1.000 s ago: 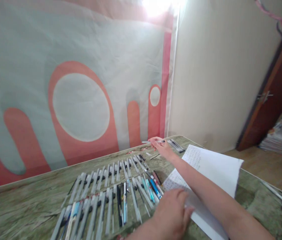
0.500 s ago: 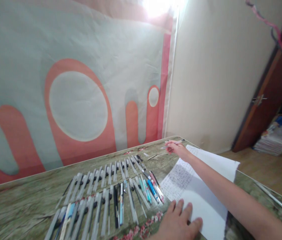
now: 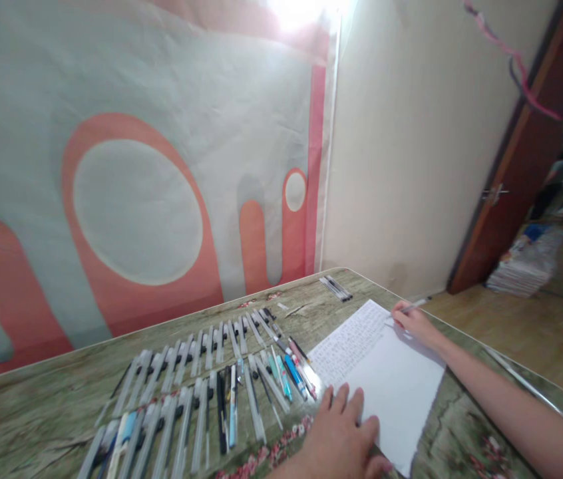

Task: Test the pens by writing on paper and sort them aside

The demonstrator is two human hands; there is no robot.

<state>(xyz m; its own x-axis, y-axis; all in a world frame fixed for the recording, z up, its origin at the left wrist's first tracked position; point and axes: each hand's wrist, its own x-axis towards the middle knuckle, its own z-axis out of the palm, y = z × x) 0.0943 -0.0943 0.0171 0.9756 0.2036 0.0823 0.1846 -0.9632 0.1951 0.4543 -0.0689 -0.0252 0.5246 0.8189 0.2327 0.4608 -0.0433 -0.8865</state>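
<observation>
My right hand point(image 3: 412, 324) is closed around a pen point(image 3: 418, 303), whose lower end reaches the upper right part of a white sheet of paper point(image 3: 391, 392). Rows of small handwriting cover the sheet's upper left area. Resting on the sheet's lower left edge is my left hand point(image 3: 339, 426), palm down with its fingers spread. Just left of it lie a blue pen point(image 3: 295, 376) and a teal pen point(image 3: 283, 378), among several others. Two rows of clear-barrelled pens point(image 3: 196, 352) extend across the table to the left.
A small group of pens or refills point(image 3: 336, 288) lies near the table's far corner. A thin rod point(image 3: 521, 379) runs along the right edge. Behind the table are a patterned backdrop point(image 3: 136, 213) and a wall point(image 3: 391, 146). A brown door point(image 3: 506, 173) stands at right.
My right hand has come from the far corner to the paper with the pen. The paper's lifted, skewed upper part now lies flat. My left hand stays on the sheet; the view has shifted right.
</observation>
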